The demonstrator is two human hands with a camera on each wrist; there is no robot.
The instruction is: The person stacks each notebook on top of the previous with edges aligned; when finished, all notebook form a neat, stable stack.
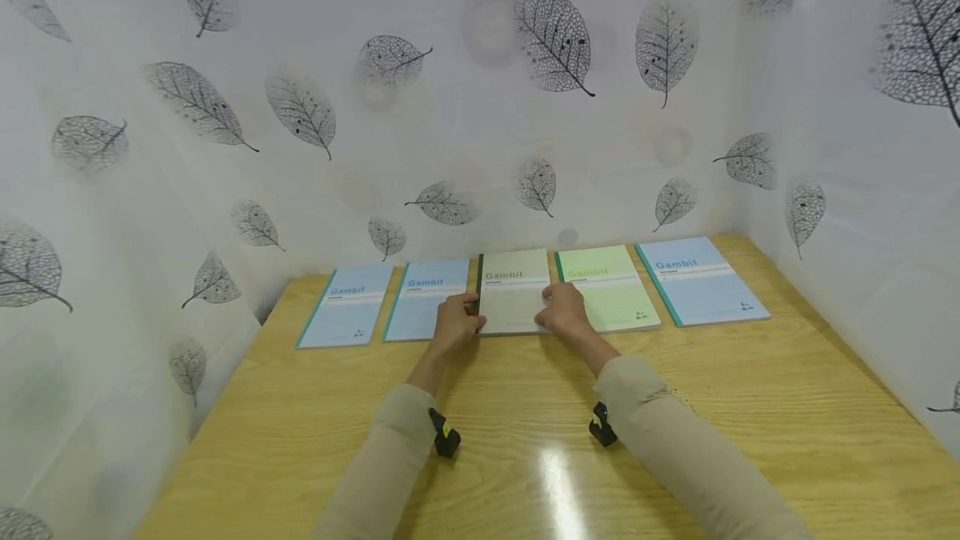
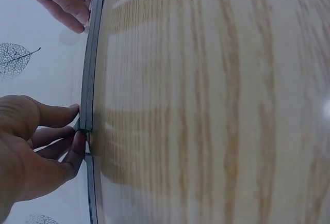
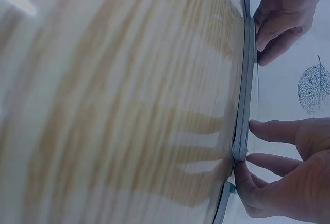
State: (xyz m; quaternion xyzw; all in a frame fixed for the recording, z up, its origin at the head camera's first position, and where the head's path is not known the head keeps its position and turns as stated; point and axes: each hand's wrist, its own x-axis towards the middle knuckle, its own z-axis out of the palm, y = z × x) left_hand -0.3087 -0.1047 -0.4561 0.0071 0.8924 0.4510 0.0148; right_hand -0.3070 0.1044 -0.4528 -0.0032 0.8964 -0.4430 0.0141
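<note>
A grey-beige Gambit notebook [image 1: 514,294] with a dark spine lies flat in the middle of a row of notebooks on the wooden table. My left hand [image 1: 456,323] holds it by the spine side at the near corner, thumb on top and fingers down along the edge. At the opposite side, my right hand [image 1: 564,311] grips the right edge, its fingers overlapping the neighbouring green notebook [image 1: 609,290] in the head view. From the left wrist, the front edge [image 2: 91,64] shows as a layered grey strip between the two hands.
Two light-blue notebooks, one farther left [image 1: 345,307] and one nearer [image 1: 423,298], lie left of the grey-beige one. Another blue notebook [image 1: 701,280] is at the far right. A leaf-patterned white curtain [image 1: 465,132] stands behind the wooden table [image 1: 517,407].
</note>
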